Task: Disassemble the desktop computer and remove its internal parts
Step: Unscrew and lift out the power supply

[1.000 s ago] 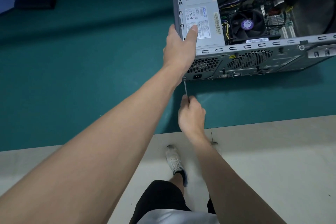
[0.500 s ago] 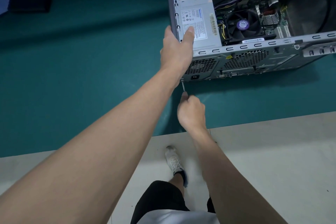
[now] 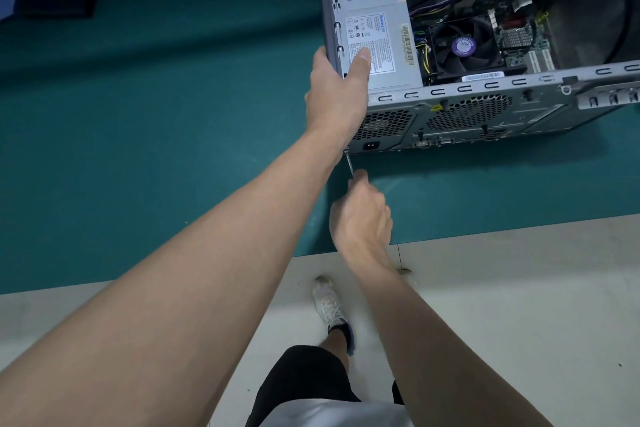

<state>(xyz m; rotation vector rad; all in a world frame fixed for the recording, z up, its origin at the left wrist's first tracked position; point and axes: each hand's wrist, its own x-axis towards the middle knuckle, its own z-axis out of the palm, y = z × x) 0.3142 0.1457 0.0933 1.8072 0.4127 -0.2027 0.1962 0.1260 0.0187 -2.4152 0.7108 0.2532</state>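
1. Desktop computer [image 3: 502, 84] lying on its side at the far right of the green desk [image 3: 138, 149], side cover off, perforated rear panel [image 3: 467, 113] facing the camera, right end running out of frame.
2. Sitting in the near left corner of the open box: grey power supply [image 3: 384, 73] with a white label; just to its right, black CPU fan [image 3: 464, 45] wearing a purple sticker; yellow and black wires [image 3: 424, 55] bunching between the two; green motherboard [image 3: 516, 38] peeking out beyond the fan.
3. Left grip [image 3: 337, 94] reaching across the desk and clamping the computer's near left corner, fingers curling round the outer wall, thumb [image 3: 360, 62] pressing flat on the power supply's label.
4. Right grip [image 3: 362, 215] closing round a screwdriver [image 3: 349, 163] just below the left wrist, handle hidden inside the palm, thin shaft slanting up and left toward the rear panel's bottom left corner, just left of the black power socket [image 3: 371, 146]; tip ending at the edge of the left wrist, contact with the panel impossible to tell.
5. Lying well apart at the desk's far left: a dark flat block [image 3: 55, 2], too dim to identify.
6. Showing below the desk's near edge: pale floor [image 3: 519, 305], one white shoe [image 3: 329, 305] and black shorts [image 3: 304, 381].
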